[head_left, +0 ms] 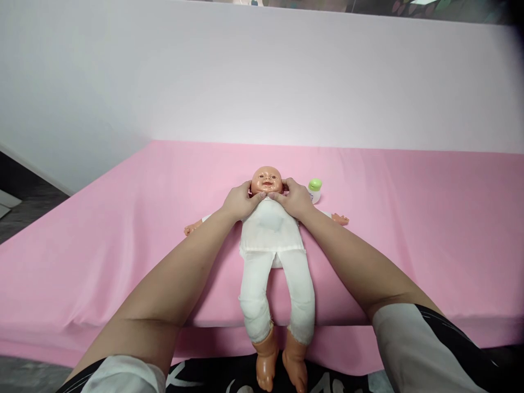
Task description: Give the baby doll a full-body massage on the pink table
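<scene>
A baby doll [272, 226] with a white cloth body lies on its back, head away from me, arms spread and feet past the front edge. My left hand [242, 201] grips it at the left side of the neck, thumb under the chin. On the other side my right hand [295, 199] does the same, and the two thumb tips nearly meet below the doll's chin. The other fingers go behind the head and shoulders, partly hidden. Just beyond my right hand stands a small clear bottle with a green cap [315, 188].
A pink cloth [409, 229] covers the table and hangs over its front edge, with a few creases. Behind it rises a plain white wall or panel [262, 76]. Dark floor [28, 202] shows at the far left.
</scene>
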`<state>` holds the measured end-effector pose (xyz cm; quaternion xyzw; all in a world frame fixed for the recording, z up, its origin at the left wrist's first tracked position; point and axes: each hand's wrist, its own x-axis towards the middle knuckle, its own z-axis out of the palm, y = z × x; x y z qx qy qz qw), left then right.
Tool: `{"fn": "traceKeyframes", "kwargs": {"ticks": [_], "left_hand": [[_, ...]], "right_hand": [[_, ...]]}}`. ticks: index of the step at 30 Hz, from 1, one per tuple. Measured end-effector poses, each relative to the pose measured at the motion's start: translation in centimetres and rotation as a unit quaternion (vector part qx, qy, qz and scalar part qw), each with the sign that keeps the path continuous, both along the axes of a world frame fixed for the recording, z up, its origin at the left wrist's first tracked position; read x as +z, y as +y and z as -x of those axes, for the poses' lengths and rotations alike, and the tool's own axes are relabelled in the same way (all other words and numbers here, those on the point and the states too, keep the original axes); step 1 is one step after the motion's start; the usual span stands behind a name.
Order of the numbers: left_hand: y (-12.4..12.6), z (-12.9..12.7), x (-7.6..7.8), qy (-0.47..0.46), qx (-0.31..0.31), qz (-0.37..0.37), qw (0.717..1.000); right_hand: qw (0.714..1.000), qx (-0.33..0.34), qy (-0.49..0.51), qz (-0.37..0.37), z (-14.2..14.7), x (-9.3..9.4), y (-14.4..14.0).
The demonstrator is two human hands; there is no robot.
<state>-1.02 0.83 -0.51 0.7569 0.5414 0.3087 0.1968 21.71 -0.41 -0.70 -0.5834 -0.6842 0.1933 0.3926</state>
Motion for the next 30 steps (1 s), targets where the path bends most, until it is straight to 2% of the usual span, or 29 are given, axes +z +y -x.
{"fn": "traceKeyframes", "kwargs": {"ticks": [6, 11, 23, 30], "left_hand": [[0.6, 0.4, -0.4, -0.029, 0.002, 0.019, 0.999], [0.7, 0.3, -0.4, -0.048, -0.008, 0.033, 0.998], [-0.1, -0.3, 0.2, 0.021, 0.002, -0.006, 1.000], [0.3, 0.0, 0.0, 0.015, 0.000, -0.001, 1.000]], "right_hand": [[0.999, 0.033, 0.031, -0.010, -0.6, -0.4, 0.5], [0.999, 0.019, 0.023, -0.028, -0.5, -0.6, 0.7], [0.998, -0.030, -0.052, 0.023, 0.5, 0.8, -0.6], [1.000, 0.014, -0.011, 0.021, -0.5, 0.5, 0.2]]}}
